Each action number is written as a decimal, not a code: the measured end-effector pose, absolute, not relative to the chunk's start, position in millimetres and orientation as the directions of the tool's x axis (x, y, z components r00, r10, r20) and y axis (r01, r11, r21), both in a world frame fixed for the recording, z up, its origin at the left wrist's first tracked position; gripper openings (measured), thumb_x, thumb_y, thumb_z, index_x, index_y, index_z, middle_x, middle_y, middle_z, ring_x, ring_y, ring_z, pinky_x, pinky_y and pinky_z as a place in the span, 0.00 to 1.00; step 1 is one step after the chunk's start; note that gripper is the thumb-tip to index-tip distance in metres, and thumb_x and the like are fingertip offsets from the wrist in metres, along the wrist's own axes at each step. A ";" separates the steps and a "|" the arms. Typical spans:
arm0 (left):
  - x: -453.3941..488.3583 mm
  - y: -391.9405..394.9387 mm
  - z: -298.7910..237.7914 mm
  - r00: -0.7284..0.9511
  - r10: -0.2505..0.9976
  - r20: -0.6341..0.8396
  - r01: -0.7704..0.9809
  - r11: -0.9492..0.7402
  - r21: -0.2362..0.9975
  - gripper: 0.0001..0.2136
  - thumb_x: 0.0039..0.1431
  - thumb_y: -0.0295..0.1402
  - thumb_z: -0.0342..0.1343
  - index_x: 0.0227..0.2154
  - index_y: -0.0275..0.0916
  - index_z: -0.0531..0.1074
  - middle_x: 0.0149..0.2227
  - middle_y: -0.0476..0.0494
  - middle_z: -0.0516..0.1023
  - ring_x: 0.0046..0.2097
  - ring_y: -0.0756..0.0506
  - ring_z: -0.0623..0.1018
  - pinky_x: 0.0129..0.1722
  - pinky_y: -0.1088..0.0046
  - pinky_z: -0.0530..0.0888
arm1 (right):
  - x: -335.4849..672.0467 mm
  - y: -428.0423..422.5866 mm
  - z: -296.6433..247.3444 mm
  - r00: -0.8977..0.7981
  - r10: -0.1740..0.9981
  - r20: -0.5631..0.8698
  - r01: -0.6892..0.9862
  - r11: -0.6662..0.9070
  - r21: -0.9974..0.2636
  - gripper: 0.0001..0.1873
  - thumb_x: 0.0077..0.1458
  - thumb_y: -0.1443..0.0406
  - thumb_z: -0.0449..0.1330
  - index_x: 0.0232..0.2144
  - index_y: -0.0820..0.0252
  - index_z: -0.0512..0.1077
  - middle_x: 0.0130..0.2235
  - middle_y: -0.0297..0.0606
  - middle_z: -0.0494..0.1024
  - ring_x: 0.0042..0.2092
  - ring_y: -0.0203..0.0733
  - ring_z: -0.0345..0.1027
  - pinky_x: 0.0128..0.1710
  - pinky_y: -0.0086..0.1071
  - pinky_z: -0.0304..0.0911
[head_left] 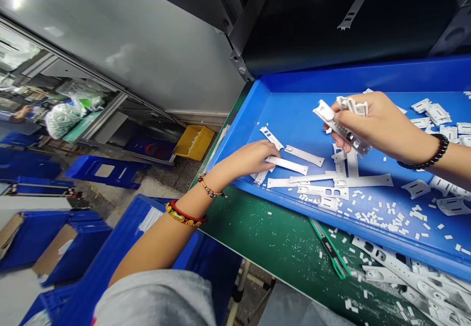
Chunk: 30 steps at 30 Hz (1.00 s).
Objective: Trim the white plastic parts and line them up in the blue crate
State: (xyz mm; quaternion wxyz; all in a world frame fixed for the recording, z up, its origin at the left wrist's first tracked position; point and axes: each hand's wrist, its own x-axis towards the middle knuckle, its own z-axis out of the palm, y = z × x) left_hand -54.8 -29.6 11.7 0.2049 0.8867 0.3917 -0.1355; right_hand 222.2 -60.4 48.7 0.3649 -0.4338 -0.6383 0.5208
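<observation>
My left hand (253, 157) reaches into the blue tray (294, 115) and its fingers close on a flat white plastic strip (289, 165) lying near the tray's left end. My right hand (371, 122) is held above the tray, shut on a bundle of white plastic parts (340, 125) that stick out to the left of the fist. More white strips (331, 181) lie flat on the tray floor between the two hands. Small white offcuts (379, 215) are scattered along the tray's near side.
The tray sits on a green table (279, 242) with a green-handled knife (329, 250) and more white parts (412, 279) at its near right. Blue crates (106, 171) and a yellow bin (194, 142) stand on the floor to the left. A dark machine housing (331, 17) rises behind the tray.
</observation>
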 end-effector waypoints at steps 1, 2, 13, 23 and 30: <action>-55.6 -30.9 14.7 0.665 0.658 -0.354 0.744 -0.628 0.230 0.10 0.59 0.29 0.56 0.44 0.39 0.74 0.48 0.39 0.77 0.51 0.40 0.74 0.51 0.63 0.69 | 222.3 -60.5 49.5 -0.347 0.938 0.006 0.167 0.068 -0.984 0.14 0.57 0.70 0.54 0.20 0.61 0.68 0.17 0.31 0.72 0.16 0.28 0.59 0.14 0.24 0.53; -54.7 -33.1 16.9 0.678 0.668 -0.307 0.733 -0.647 0.211 0.11 0.59 0.30 0.58 0.45 0.39 0.74 0.49 0.38 0.76 0.51 0.39 0.73 0.52 0.62 0.68 | 222.3 -60.5 49.7 -0.337 0.942 -0.003 0.162 0.055 -0.985 0.14 0.58 0.71 0.53 0.21 0.61 0.68 0.17 0.31 0.71 0.16 0.28 0.59 0.14 0.24 0.53; -13.9 -54.2 6.2 0.708 0.500 -0.498 0.672 -0.694 0.259 0.06 0.55 0.28 0.62 0.34 0.37 0.70 0.40 0.43 0.76 0.41 0.44 0.74 0.37 0.72 0.66 | 228.4 -45.7 38.6 -0.213 0.968 0.133 0.106 0.158 -0.982 0.16 0.63 0.70 0.51 0.23 0.60 0.69 0.19 0.30 0.71 0.19 0.29 0.61 0.19 0.25 0.57; -31.2 -46.7 27.8 0.651 0.669 -0.358 0.693 -0.716 -0.077 0.09 0.61 0.24 0.50 0.38 0.36 0.75 0.39 0.40 0.79 0.42 0.42 0.77 0.40 0.68 0.69 | 259.9 -11.6 24.4 -0.206 0.973 -0.108 0.978 0.201 -0.051 0.16 0.60 0.57 0.57 0.24 0.60 0.69 0.28 0.47 0.75 0.33 0.51 0.71 0.30 0.37 0.56; -10.9 -36.5 25.4 0.713 0.671 -0.205 0.640 -0.742 -0.202 0.09 0.61 0.22 0.49 0.35 0.35 0.75 0.37 0.40 0.79 0.41 0.42 0.76 0.38 0.66 0.68 | 276.0 5.9 4.3 -0.272 0.817 -0.508 0.960 0.194 -0.202 0.21 0.60 0.51 0.57 0.23 0.59 0.71 0.25 0.43 0.77 0.27 0.46 0.71 0.30 0.38 0.62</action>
